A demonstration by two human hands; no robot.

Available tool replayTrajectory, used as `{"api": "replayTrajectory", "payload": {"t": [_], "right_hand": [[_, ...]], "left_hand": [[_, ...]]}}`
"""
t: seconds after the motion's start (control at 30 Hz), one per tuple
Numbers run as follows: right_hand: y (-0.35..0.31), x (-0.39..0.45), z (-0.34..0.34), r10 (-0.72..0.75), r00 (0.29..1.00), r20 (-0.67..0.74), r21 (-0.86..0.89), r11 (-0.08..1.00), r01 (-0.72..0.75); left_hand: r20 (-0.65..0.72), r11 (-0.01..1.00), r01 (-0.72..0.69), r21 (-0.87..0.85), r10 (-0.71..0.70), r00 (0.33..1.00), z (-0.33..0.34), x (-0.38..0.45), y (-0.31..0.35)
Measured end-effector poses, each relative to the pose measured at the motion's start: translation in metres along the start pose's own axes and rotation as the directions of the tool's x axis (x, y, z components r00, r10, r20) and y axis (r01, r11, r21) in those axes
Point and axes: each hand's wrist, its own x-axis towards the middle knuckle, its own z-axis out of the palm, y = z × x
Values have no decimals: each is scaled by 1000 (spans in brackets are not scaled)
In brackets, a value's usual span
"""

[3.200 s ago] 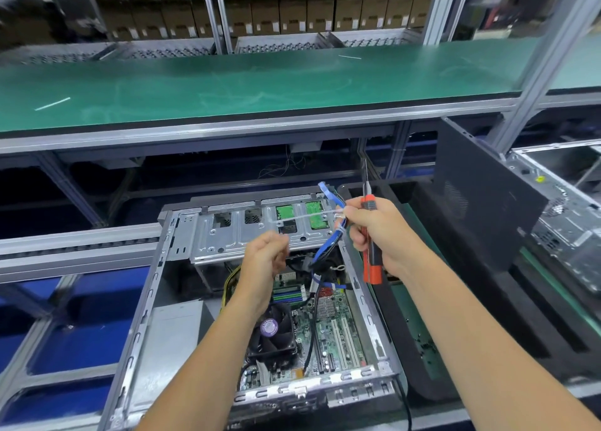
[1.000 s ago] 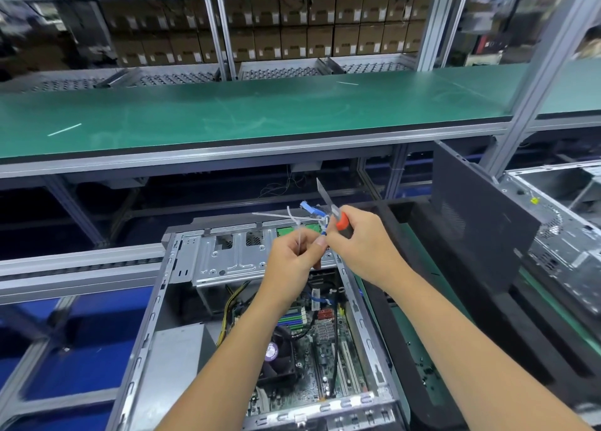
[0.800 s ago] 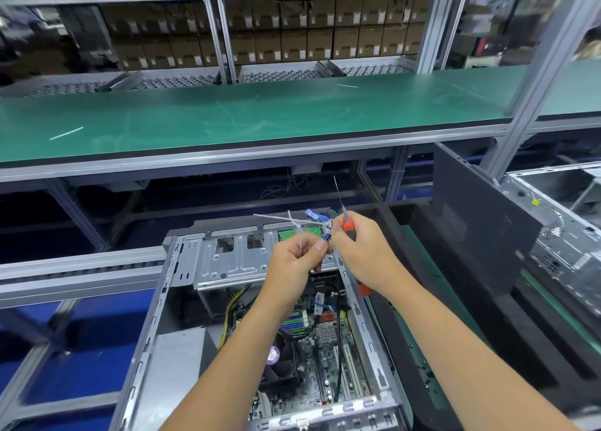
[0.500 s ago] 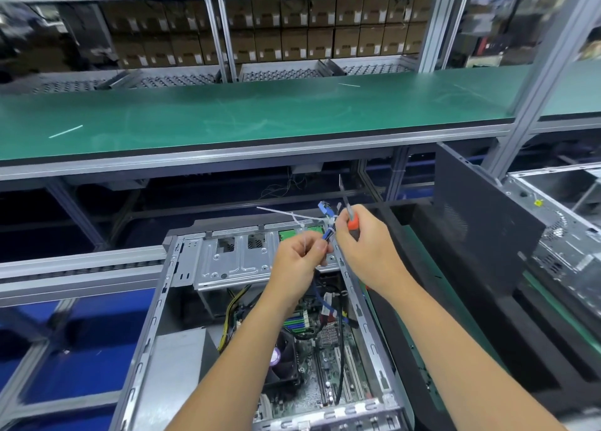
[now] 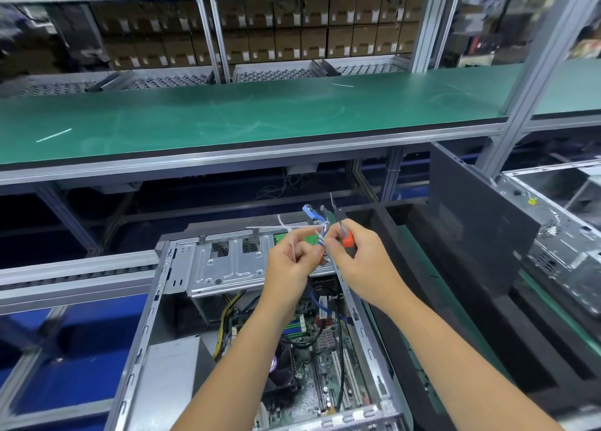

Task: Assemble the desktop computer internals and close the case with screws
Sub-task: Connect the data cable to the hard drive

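Computer case [image 5: 182, 287], open on top, sits low and near us on the assembly line, under the long green counter [image 5: 227, 122]; its motherboard [image 5: 325, 359], CPU fan [image 5: 283, 369] and silver drive cage [image 5: 227, 265] are all exposed. Above the far right corner of the cage we hold a blue data cable [image 5: 313, 215] bunched upward, with a white cable tie [image 5: 286, 227] looped around it and its tail sticking out to the left.

Our left hand [image 5: 292, 261] is curled and pinches the tie and the cable bundle. Our right hand [image 5: 361, 261] is clenched around a red-handled cutter [image 5: 347, 239], its thin metal tip pointing up just beside the bundle. We judge the step to be cinching the tie and trimming its tail, though the frame is too blurred to tell whether the blades touch anything.

The main risk is nicking the blue cable: the tip stands so close to the sheath that a slip could cut it instead of the tie. Pulling too hard could strain the connector on the board below. A snipped tail may drop into the case among the slots and fan. A black side panel [image 5: 478, 216] leans to the right, not yet fitted, and a second chassis [image 5: 559, 229] lies further right.
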Motion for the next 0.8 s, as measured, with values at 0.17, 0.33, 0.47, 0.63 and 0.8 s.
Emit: {"api": "replayTrajectory", "payload": {"t": [0.17, 0.33, 0.47, 0.63, 0.8], "right_hand": [[3, 4, -4, 171, 984, -51, 334, 932, -144], [-1, 15, -11, 340, 940, -37, 521, 809, -272], [-3, 19, -14, 362, 932, 23, 415, 845, -338], [-1, 19, -8, 381, 925, -11, 376, 859, -349], [0, 18, 1, 412, 909, -57, 490, 805, -334]], "left_hand": [[32, 996, -73, 54, 71, 997, -2, 2, 11], [66, 993, -83, 85, 77, 995, 0, -1, 12], [60, 989, -76, 125, 69, 996, 1, 1, 9], [30, 975, -116, 189, 113, 993, 1, 3, 7], [-97, 983, -100, 152, 116, 988, 4, 1, 2]]}}
